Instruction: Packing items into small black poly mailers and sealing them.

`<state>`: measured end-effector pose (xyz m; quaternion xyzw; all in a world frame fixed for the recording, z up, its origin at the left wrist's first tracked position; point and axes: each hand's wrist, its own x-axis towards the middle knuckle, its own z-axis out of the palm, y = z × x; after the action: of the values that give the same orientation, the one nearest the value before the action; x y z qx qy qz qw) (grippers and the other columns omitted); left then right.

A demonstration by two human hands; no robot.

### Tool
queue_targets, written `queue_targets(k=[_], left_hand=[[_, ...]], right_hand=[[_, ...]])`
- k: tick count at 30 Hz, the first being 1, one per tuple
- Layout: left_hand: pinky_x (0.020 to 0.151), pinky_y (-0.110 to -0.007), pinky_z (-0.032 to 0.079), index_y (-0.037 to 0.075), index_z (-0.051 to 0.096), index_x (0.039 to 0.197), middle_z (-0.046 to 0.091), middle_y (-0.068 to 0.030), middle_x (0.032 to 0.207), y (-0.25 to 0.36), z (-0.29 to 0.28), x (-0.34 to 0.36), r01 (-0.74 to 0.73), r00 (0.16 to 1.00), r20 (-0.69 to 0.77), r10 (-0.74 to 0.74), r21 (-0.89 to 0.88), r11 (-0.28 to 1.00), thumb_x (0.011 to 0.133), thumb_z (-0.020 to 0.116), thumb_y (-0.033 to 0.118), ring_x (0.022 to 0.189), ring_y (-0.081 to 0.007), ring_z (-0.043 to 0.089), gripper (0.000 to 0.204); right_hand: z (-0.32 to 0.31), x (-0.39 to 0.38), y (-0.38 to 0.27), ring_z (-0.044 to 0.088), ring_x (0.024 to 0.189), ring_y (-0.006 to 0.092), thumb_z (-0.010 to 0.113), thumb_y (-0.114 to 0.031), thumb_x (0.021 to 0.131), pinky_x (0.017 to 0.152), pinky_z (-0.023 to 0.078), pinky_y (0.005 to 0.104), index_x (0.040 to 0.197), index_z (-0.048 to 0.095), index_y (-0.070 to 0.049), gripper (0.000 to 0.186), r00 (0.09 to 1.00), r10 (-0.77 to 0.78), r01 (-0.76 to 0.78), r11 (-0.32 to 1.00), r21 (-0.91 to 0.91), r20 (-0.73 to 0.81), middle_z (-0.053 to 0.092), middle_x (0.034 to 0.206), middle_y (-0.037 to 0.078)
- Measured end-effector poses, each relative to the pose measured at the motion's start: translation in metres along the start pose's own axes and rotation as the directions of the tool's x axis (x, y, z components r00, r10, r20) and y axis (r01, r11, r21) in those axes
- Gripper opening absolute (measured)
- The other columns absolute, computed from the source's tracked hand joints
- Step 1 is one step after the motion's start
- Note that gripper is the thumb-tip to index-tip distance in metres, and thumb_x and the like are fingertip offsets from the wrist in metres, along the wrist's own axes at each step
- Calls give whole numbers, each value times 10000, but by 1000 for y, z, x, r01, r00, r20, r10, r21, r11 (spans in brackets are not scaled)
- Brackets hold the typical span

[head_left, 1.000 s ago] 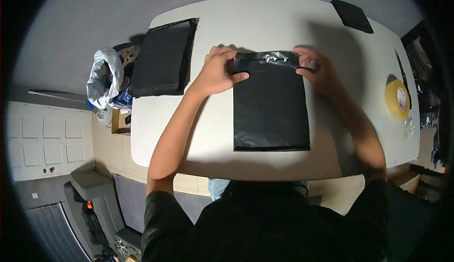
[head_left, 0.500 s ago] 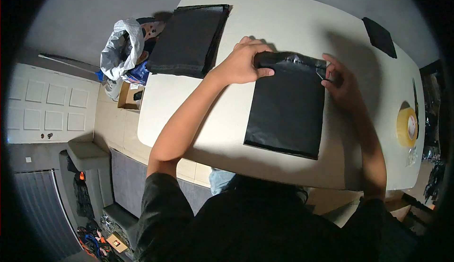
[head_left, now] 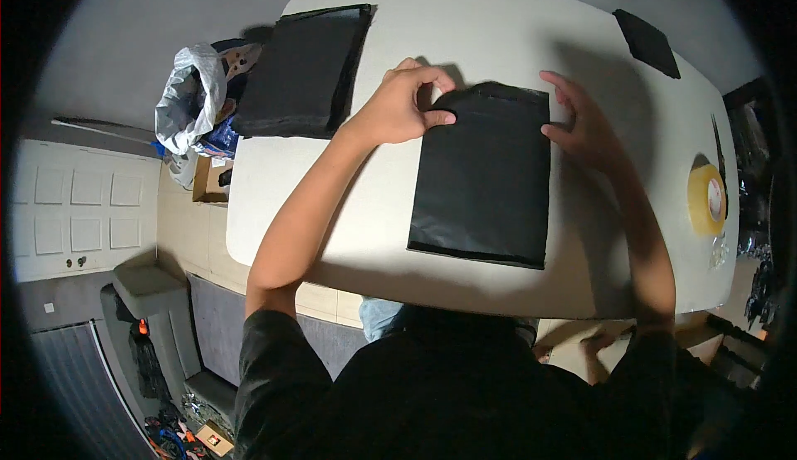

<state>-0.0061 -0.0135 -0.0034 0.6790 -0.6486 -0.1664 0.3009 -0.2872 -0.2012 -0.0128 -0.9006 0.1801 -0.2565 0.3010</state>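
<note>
One black pouch (head_left: 481, 182) lies on the desk (head_left: 378, 211), left grip (head_left: 400, 105) apparently pinching its far-left corner, right grip (head_left: 586, 132) spread beside its right edge; step judged: squaring the far edge, next calling for right grip to close.

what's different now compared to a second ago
The right hand has opened from its pinch near the top right corner of the black pouch. The pouch's top strip, shiny and creased earlier, now looks flatter and duller. The left hand stays at the top left corner. The yellowish tape roll and the black stack lie where they were on the table.
</note>
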Motion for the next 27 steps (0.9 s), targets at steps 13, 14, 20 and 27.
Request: queue_targets(k=[13, 14, 20, 27], left_hand=[[986, -320, 474, 141, 537, 1483, 698, -75, 1208, 14, 2, 1, -28, 1000, -10, 26, -268, 963, 796, 844, -60, 1133, -190, 633, 778], [1007, -328, 474, 139, 544, 1481, 701, -73, 1203, 13, 1, 1, -46, 999, -25, 41, -259, 965, 796, 838, -62, 1146, -199, 633, 772], [1017, -388, 488, 122, 632, 1385, 698, -61, 1093, 11, 3, 3, -124, 992, -18, 123, -237, 964, 769, 830, -77, 1074, -241, 635, 677], [903, -426, 508, 124, 681, 1291, 701, -75, 988, 15, -2, 2, -199, 980, -36, 196, -149, 969, 753, 803, -83, 963, -299, 619, 589]], right_hand=[[-3, 5, -9, 615, 1095, 299, 772, -63, 775, 996, 498, 394, 1331, 652, -100, 570, 989, 76, -71, 996, -48, 127, 597, 1119, 125], [-2, 5, -8, 613, 1062, 284, 778, -61, 770, 971, 503, 388, 1297, 662, -90, 540, 991, 65, -63, 998, -29, 116, 600, 1113, 114], [-5, 0, 7, 571, 911, 219, 799, -40, 751, 857, 510, 353, 1205, 684, -75, 470, 994, 65, -67, 997, 23, 89, 642, 1106, 63], [0, -7, -1, 601, 895, 210, 809, 19, 732, 851, 512, 361, 1220, 692, -94, 514, 996, -76, 82, 987, 141, -53, 714, 1099, 70]])
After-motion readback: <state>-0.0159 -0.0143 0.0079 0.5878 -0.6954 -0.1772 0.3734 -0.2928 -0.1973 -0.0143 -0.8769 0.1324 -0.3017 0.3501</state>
